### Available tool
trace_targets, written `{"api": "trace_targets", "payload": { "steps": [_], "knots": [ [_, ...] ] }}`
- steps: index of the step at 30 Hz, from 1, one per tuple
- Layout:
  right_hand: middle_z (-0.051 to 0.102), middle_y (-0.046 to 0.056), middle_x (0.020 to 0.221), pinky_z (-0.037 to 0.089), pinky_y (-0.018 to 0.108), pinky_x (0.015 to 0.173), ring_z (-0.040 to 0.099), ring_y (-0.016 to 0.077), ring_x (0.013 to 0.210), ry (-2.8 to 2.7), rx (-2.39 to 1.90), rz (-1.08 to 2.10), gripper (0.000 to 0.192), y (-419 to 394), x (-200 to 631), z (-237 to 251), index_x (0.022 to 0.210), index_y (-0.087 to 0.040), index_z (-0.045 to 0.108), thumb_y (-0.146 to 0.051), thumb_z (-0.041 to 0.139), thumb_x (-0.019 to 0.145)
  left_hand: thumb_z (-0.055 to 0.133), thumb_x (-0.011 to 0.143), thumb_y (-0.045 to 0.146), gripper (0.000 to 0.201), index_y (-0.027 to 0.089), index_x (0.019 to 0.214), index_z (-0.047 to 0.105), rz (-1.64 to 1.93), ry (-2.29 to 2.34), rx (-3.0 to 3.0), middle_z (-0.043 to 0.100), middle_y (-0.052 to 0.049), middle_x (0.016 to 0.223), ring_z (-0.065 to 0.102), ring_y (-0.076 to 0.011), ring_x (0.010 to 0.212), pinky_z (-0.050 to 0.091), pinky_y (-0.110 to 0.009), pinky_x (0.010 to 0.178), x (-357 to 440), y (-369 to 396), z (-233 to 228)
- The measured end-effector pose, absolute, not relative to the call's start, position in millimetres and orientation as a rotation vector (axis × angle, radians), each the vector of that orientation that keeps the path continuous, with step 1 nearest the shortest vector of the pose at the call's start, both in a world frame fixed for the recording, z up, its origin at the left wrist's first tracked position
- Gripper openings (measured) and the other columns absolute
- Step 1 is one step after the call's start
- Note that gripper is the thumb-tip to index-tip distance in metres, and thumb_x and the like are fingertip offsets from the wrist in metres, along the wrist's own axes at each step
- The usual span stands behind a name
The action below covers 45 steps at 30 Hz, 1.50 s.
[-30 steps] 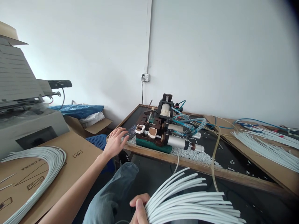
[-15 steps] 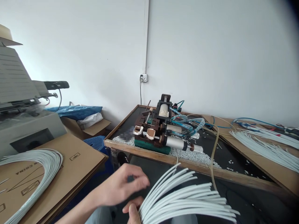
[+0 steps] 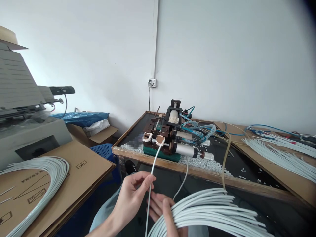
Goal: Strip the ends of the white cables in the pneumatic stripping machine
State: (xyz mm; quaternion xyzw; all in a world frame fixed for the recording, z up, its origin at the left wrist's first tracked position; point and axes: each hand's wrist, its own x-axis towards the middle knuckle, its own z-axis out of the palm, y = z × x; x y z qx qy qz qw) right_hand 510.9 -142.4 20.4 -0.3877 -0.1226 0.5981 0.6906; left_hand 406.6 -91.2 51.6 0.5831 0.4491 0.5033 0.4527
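My left hand (image 3: 132, 197) pinches a single white cable (image 3: 153, 164) between thumb and fingers. The cable runs up and away, and its far end sits in a white-rimmed opening at the front of the small pneumatic machine (image 3: 172, 136) on the workbench. My right hand (image 3: 163, 209) is low in the view, gripping a thick bundle of white cables (image 3: 212, 214) that fans out to the right across my lap. Both hands are close together, just in front of the bench edge.
The wooden-edged workbench (image 3: 197, 172) carries white pellets, blue air hoses and another spread of white cables (image 3: 281, 156) at the right. A curved cable bundle (image 3: 41, 177) lies on cardboard (image 3: 81, 171) at the left, beside a grey machine (image 3: 27, 131). A blue basket (image 3: 103, 149) stands below.
My left hand left the bench corner, came back to the bundle and pulled out one cable, whose end now sits in the machine's front opening. The bundle dropped lower and flatter.
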Motion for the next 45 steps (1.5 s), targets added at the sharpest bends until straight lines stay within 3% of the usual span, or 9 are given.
{"api": "trace_targets", "payload": {
  "steps": [1, 3, 6, 10, 39, 45],
  "knots": [
    [0.081, 0.011, 0.082, 0.064, 0.032, 0.068, 0.078, 0.0241, 0.077, -0.256, -0.867, 1.300, 0.045, -141, 517, 21, 0.080, -0.014, 0.071, -0.052, 0.086, 0.061, 0.064, 0.086, 0.048, 0.032, 0.018, 0.079, 0.072, 1.312, 1.116, 1.462, 0.065, -0.003, 0.066, 0.059, -0.0158, 0.060, 0.048, -0.023, 0.056, 406, -86, 50],
    [0.074, 0.001, 0.056, 0.063, 0.030, 0.063, 0.073, 0.0175, 0.058, -0.240, -0.834, 1.232, 0.043, -140, 526, 23, 0.078, -0.014, 0.070, -0.052, 0.085, 0.063, 0.064, 0.087, 0.047, 0.031, 0.018, 0.078, 0.072, 1.388, 1.124, 1.461, 0.064, -0.002, 0.064, 0.057, -0.0152, 0.060, 0.047, -0.023, 0.058, 406, -74, 47],
    [0.044, -0.013, 0.033, 0.050, 0.021, 0.037, 0.045, 0.0048, 0.028, -0.229, -0.768, 1.196, 0.044, -139, 536, 26, 0.076, -0.014, 0.070, -0.051, 0.087, 0.061, 0.062, 0.088, 0.047, 0.032, 0.017, 0.077, 0.070, 1.397, 1.114, 1.461, 0.063, -0.001, 0.064, 0.054, -0.0140, 0.058, 0.044, -0.023, 0.056, 410, -56, 44],
    [0.041, -0.013, 0.031, 0.039, 0.015, 0.030, 0.037, 0.0017, 0.025, -0.269, -0.733, 1.238, 0.046, -141, 543, 34, 0.077, -0.011, 0.071, -0.050, 0.088, 0.060, 0.060, 0.089, 0.046, 0.035, 0.017, 0.071, 0.065, 1.416, 1.103, 1.491, 0.060, 0.000, 0.062, 0.052, -0.0136, 0.057, 0.042, -0.023, 0.056, 418, -39, 42],
    [0.035, -0.012, 0.037, 0.037, 0.016, 0.033, 0.035, 0.0024, 0.030, -0.380, -0.798, 1.117, 0.041, -140, 535, 45, 0.077, -0.013, 0.070, -0.052, 0.080, 0.071, 0.069, 0.080, 0.051, 0.037, 0.015, 0.074, 0.071, 1.488, 1.045, 1.265, 0.058, 0.001, 0.058, 0.052, -0.0134, 0.054, 0.045, -0.024, 0.055, 421, -11, 32],
    [0.036, -0.013, 0.036, 0.036, 0.016, 0.032, 0.031, 0.0018, 0.029, -0.396, -0.751, 1.161, 0.041, -138, 537, 42, 0.074, -0.014, 0.070, -0.053, 0.081, 0.069, 0.067, 0.081, 0.049, 0.034, 0.017, 0.069, 0.066, 1.511, 1.066, 1.268, 0.057, 0.002, 0.058, 0.051, -0.0136, 0.055, 0.044, -0.024, 0.057, 420, -22, 39]
  ]
}}
